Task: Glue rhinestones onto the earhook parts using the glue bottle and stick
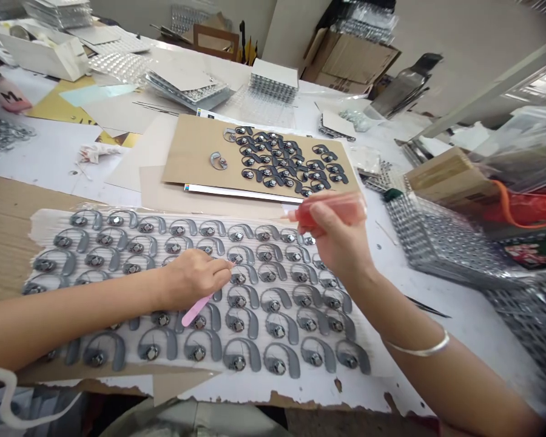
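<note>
My left hand (193,278) is closed in a pinch over the rows of grey ear-hook earphone parts (279,299), beside one near the middle. A slim pink flat-ended tool (195,311) juts from under its fingers toward me; its working end is hidden by them. My right hand (341,243) grips a small squeeze bottle (334,209) of red liquid, tilted nearly level. The bottle's thin nozzle points left, above the far rows and apart from the parts. Each part has a curved grey hook and a round metallic piece. They lie on a pale ribbed sheet (382,364).
Behind, a cardboard sheet (186,142) carries many darker ear-hook parts (282,161). Stacked clear trays (273,82) stand farther back. At right are silver trays (450,243), a cardboard box (446,182) and black tweezers (430,308). A pink bottle (9,91) stands far left.
</note>
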Motion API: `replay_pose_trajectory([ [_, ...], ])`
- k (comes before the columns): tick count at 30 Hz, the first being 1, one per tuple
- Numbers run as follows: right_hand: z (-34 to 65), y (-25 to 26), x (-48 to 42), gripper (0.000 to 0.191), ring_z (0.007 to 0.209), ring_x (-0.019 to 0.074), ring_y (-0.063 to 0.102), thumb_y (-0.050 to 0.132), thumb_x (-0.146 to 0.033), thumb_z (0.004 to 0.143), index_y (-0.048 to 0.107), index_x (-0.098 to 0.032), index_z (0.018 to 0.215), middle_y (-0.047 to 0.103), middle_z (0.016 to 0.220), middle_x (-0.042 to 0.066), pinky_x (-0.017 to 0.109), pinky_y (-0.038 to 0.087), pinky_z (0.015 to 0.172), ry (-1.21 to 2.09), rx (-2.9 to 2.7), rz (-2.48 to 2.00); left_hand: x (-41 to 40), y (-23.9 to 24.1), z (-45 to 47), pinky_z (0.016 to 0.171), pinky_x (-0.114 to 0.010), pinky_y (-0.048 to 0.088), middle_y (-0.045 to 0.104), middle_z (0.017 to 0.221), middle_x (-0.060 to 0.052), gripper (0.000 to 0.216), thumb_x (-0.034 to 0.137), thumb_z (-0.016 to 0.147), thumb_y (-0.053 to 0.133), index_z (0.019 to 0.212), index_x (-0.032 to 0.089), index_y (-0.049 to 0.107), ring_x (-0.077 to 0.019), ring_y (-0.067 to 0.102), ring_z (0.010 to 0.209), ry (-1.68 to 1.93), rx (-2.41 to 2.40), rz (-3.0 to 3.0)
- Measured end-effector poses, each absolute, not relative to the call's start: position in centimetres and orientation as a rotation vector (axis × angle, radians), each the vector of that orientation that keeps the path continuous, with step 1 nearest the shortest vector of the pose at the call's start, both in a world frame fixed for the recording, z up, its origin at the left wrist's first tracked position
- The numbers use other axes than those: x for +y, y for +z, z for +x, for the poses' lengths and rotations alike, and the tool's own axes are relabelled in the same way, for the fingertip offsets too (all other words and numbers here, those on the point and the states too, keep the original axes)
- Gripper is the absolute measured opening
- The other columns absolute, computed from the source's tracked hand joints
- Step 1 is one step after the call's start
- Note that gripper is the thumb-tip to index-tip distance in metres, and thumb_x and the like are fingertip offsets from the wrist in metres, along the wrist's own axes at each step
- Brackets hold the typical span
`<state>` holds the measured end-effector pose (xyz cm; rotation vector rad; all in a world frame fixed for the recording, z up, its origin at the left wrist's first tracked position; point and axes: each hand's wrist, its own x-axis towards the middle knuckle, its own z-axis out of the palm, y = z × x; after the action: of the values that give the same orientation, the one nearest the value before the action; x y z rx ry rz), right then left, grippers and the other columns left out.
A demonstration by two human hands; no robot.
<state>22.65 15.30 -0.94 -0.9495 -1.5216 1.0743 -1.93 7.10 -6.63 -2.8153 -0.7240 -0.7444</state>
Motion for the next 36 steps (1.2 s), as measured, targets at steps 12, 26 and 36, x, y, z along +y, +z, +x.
replay_pose_trajectory([
  [12,21.3,-5.2,9.4,0.02,0.075,0.0186,0.064,0.071,-0.032,0.074,0.065,-0.022,0.091,0.067,0.083,0.004,0.038,0.053,0.07,0.68,-1.707,-1.009,7.1,-6.3,-1.8,0.044,-0.023,0.049,0.068,0.08,-0.008,0.021,0.008,0.09,0.041,0.079,0.011,0.058,-0.0113,0.056,0.049,-0.658,-0.653,-2.759],
  [26,21.3,-5.8,8.9,0.029,0.077,0.0204,0.059,0.071,-0.028,0.072,0.062,-0.023,0.099,0.063,0.084,0.006,0.039,0.053,0.066,0.458,-1.89,-0.842,7.0,-7.0,-1.7,0.042,-0.023,0.046,0.068,0.08,-0.008,0.02,0.008,0.089,0.045,0.075,0.011,0.058,-0.011,0.054,0.048,-0.769,-0.665,-2.708],
  [36,21.2,-5.9,9.0,0.03,0.077,0.0201,0.059,0.072,-0.029,0.072,0.062,-0.023,0.1,0.063,0.084,0.005,0.038,0.053,0.067,0.444,-1.934,-0.843,6.9,-7.0,-1.6,0.043,-0.022,0.045,0.069,0.079,-0.006,0.018,0.008,0.088,0.048,0.072,0.012,0.056,-0.0108,0.056,0.049,-0.8,-0.705,-2.729],
])
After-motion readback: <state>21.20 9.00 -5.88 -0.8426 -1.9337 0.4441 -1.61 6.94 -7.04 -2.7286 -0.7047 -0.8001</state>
